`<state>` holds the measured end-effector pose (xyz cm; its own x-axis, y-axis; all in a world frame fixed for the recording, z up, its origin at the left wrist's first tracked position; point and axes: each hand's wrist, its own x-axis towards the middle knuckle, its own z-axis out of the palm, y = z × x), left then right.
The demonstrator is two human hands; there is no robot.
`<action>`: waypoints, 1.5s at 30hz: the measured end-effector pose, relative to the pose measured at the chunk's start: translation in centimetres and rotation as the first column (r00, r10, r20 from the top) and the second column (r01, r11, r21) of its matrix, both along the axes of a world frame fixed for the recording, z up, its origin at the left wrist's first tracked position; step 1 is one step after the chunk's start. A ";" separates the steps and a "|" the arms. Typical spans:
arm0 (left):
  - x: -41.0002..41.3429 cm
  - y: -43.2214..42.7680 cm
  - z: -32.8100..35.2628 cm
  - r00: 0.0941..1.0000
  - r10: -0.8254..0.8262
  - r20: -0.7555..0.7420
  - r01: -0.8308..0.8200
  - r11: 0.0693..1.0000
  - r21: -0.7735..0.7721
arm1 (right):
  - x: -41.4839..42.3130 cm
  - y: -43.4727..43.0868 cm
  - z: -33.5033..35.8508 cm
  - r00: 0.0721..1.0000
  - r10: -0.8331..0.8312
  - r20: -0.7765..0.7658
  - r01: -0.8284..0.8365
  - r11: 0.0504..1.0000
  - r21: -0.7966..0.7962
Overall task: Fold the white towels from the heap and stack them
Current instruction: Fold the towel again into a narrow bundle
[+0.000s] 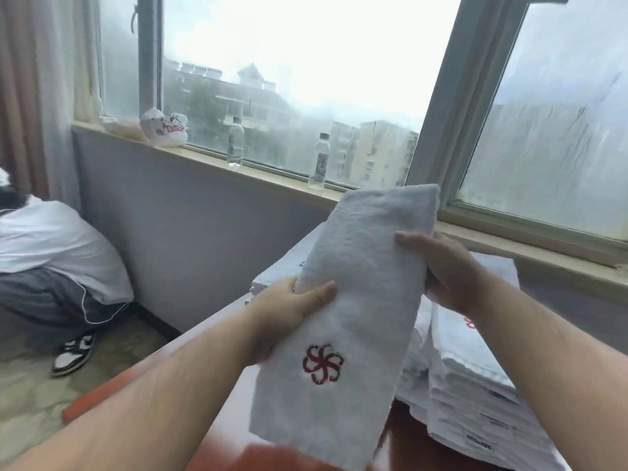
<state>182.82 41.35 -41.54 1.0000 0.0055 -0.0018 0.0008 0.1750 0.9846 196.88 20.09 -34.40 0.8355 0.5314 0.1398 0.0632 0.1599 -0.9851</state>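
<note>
Holding the white terry towel with red flower emblem point(356, 300) raised left of the folded white towel stack point(475, 385), I pinch its edges, left hand point(292, 311) and right hand point(438, 270) opposite, so it hangs flat for folding.

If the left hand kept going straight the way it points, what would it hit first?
The folded white towel that the left hand grips. Pushing on through it, it would probably meet the right hand holding the opposite edge, though depth is hard to judge.
</note>
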 end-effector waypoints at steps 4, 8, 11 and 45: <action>2.7 2.9 1.0 0.999 0.002 -0.035 -0.001 1.000 0.022 | 3.5 3.7 0.1 0.998 -0.028 -0.054 0.032 0.996 0.083; 5.1 6.8 2.0 0.986 -0.102 -0.135 0.095 0.994 -0.056 | 7.0 7.0 0.3 0.988 -0.035 -0.149 0.053 0.992 0.114; 5.9 9.1 0.8 0.954 -0.225 -0.200 0.227 0.974 -0.012 | 9.6 8.9 -0.4 0.982 -0.059 -0.182 0.081 0.990 0.116; 16.0 6.6 0.8 0.895 0.398 0.200 -0.360 0.382 0.851 | 21.5 11.2 -3.9 0.385 -0.302 0.872 0.866 0.444 -0.228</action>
